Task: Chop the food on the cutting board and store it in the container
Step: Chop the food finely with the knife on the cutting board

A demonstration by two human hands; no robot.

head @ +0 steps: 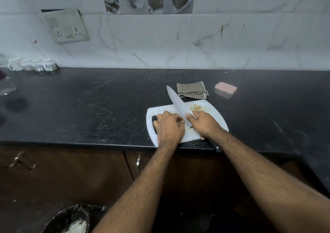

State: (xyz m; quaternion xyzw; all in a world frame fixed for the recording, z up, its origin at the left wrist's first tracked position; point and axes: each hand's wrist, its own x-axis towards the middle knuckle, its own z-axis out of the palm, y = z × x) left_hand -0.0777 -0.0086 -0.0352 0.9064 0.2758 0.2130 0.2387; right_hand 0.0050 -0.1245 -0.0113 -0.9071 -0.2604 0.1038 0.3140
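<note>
A white cutting board (213,112) lies at the front edge of the black counter. My right hand (205,124) grips a large knife (178,105) by its black handle, the blade slanting up and away to the left over the board. My left hand (169,125) rests curled on the board's left part, fingertips pinching a small pale piece of food (180,120) beside the blade; most of it is hidden. A few chopped yellowish pieces (197,107) lie on the board's far side. A small clear container with a pink lid (225,89) stands closed behind the board, to the right.
A folded checked cloth (192,90) lies just behind the board. Upturned white cups (37,65) stand at the far left against the tiled wall. A wall socket (68,30) sits above the counter. A lined bin (71,220) stands on the floor below.
</note>
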